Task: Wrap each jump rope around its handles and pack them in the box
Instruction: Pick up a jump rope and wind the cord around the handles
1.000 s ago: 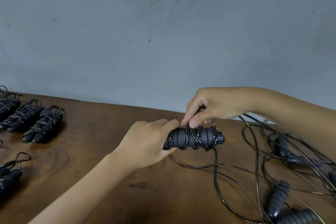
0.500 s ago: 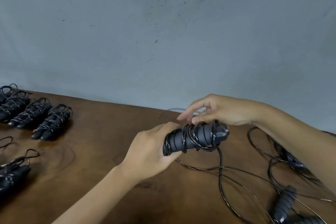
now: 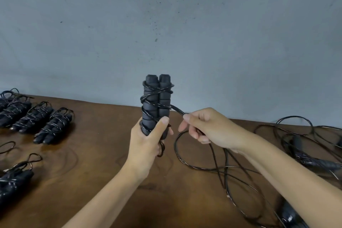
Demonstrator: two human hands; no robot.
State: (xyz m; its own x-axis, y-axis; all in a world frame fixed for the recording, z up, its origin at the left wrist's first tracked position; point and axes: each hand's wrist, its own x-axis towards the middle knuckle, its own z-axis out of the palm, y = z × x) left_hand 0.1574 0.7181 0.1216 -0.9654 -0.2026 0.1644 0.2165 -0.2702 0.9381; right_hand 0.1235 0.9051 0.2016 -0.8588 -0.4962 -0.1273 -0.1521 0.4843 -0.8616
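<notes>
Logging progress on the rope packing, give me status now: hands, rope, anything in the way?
Left hand grips paired handles upright. Right hand pinches rope, partly wrapped. Loose cord trails on table. Box not in view.

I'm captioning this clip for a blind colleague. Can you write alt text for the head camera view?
A person's left hand holds a pair of black jump rope handles upright, partly wrapped in cord, while the right hand pulls the loose cord taut beside them. Wrapped jump ropes lie in rows at left on the brown wooden table; unwrapped ropes tangle at right.
</notes>
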